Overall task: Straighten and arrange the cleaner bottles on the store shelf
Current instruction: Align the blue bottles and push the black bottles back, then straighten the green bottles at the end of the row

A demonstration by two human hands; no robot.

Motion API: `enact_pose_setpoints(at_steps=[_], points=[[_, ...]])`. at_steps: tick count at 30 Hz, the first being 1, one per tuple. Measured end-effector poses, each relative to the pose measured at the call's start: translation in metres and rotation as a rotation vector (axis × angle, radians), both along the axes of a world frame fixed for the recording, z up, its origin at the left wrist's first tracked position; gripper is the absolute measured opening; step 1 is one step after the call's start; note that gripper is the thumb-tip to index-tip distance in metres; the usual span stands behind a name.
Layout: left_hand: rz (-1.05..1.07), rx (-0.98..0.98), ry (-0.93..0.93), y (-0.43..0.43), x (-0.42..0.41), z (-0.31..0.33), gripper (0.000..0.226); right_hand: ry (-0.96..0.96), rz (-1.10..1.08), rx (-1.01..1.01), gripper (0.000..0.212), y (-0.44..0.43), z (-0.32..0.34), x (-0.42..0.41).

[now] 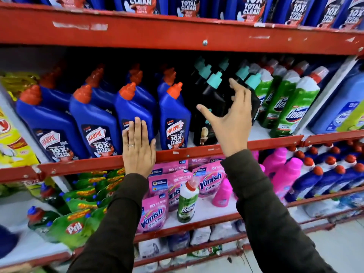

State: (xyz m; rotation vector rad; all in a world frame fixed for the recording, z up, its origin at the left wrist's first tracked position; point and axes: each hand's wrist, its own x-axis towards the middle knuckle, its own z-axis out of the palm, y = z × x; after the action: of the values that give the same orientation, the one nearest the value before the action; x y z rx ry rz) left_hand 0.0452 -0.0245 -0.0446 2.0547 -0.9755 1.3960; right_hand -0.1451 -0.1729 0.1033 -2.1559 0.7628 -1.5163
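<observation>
Left hand [138, 148] flat on a blue plastic Harpic bottle [134, 113] – right hand [230, 119] spread open, empty, nearing black teal-capped bottles [208, 107]; best grip one squarely.

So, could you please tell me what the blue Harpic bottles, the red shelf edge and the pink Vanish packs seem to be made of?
The blue Harpic bottles look like glossy moulded plastic: smooth highlights run down their shoulders. The red shelf edge seems painted metal, since the paint is chipped and a screw head shows on the rail above. The pink Vanish packs appear to be flexible printed film pouches, soft-edged and creased.
</observation>
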Motion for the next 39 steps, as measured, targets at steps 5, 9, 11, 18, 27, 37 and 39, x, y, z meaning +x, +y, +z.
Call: enact_pose_setpoints(at_steps=[5, 9, 11, 18, 27, 37, 39], points=[[0.057, 0.015, 0.028, 0.002, -0.003, -0.001, 0.07, 0.319, 0.162, 0.2, 0.068, 0.05, -0.104, -0.021], [0.089, 0.008, 0.031, 0.002, -0.005, -0.001, 0.063, 0.686, 0.159, 0.434, 0.088, 0.068, -0.189, -0.032], [0.082, 0.011, 0.024, 0.002, -0.005, -0.001, 0.063, 0.696, 0.171, 0.481, 0.077, 0.069, -0.208, -0.037], [0.074, 0.002, 0.037, 0.003, -0.006, -0.001, 0.061, 0.407, 0.164, 0.442, 0.059, 0.048, -0.199, -0.067], [-0.013, -0.007, 0.025, 0.004, -0.006, -0.002, 0.071, -0.097, -0.172, 0.153, 0.065, -0.035, -0.035, -0.115], [-0.06, -0.024, 0.016, 0.003, -0.002, -0.004, 0.072, -0.082, -0.212, 0.11, 0.07, -0.125, 0.026, -0.098], [-0.064, -0.025, 0.014, 0.003, -0.001, -0.004, 0.072, -0.034, -0.2, 0.118, 0.063, -0.136, 0.032, -0.093]])
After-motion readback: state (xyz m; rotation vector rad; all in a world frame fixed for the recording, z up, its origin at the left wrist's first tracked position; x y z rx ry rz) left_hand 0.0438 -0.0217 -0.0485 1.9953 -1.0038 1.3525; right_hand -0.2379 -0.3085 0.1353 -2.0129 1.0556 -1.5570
